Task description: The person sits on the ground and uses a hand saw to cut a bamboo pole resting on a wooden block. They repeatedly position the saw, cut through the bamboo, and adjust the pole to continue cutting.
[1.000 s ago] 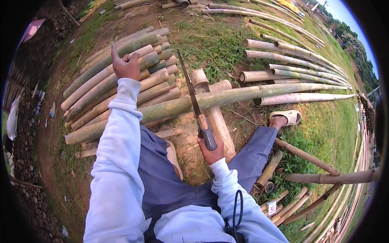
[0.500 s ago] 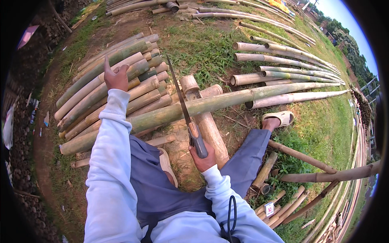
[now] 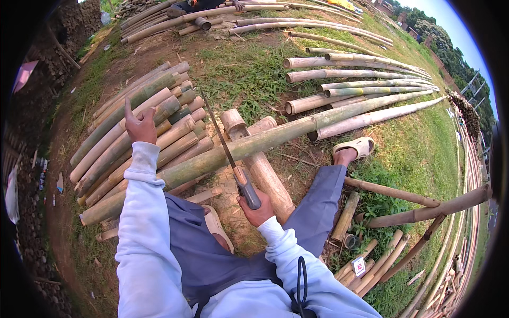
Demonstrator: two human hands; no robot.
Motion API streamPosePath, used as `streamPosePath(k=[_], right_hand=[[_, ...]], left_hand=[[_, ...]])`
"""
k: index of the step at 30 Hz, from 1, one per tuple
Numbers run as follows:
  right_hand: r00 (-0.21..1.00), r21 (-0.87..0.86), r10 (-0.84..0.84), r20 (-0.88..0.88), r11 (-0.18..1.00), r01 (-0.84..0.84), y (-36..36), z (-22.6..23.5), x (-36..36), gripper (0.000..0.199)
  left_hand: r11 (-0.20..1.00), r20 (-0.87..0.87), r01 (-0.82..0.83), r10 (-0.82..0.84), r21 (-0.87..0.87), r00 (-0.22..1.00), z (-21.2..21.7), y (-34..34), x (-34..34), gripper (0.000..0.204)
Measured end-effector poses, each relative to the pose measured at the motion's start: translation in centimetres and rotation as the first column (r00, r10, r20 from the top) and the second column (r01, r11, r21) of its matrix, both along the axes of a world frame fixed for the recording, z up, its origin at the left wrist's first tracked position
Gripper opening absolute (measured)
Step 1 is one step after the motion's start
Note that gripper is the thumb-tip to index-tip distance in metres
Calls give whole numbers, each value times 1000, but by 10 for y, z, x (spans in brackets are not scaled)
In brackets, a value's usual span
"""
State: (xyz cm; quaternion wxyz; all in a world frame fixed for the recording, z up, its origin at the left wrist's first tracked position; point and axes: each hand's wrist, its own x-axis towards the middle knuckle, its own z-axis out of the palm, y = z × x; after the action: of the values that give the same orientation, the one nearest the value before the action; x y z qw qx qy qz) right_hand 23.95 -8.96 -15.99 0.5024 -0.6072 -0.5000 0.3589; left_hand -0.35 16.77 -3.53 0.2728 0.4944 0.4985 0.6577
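Observation:
My right hand [image 3: 258,208] grips a handsaw [image 3: 247,193] by its dark handle. The saw's long, narrow blade points away from me and crosses over a long greenish bamboo pole [image 3: 286,129]; I cannot tell if its teeth touch. That pole runs from the lower left to the far right, resting on a thick, pale bamboo log [image 3: 268,172] between my feet. Over a stack of cut bamboo lengths [image 3: 114,140] at the left, my left hand [image 3: 141,125] points with its index finger stretched, the other fingers curled, holding nothing.
Several long bamboo poles [image 3: 366,74] lie on the grass at the right. A bamboo frame [image 3: 419,214] stands at my lower right, beside shorter pieces [image 3: 384,262]. At the top, another person's hand [image 3: 238,5] shows near more poles [image 3: 180,20].
The view has tilted up and turned slightly right, bringing another person's hand and dark clothing in at the top. My right hand still holds the saw; my left keeps pointing over the stack.

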Motion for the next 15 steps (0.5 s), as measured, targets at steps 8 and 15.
streamPosePath(k=[8,15], right_hand=[[999,-65,-1,-36,998,-2,0,5,4,29],[1000,22,-4,-27,1000,4,0,8,-3,27]], left_hand=[[947,8,105,-112,305,994,68,-66,52,83],[994,-34,39,-36,101,999,23,-37,26,80]])
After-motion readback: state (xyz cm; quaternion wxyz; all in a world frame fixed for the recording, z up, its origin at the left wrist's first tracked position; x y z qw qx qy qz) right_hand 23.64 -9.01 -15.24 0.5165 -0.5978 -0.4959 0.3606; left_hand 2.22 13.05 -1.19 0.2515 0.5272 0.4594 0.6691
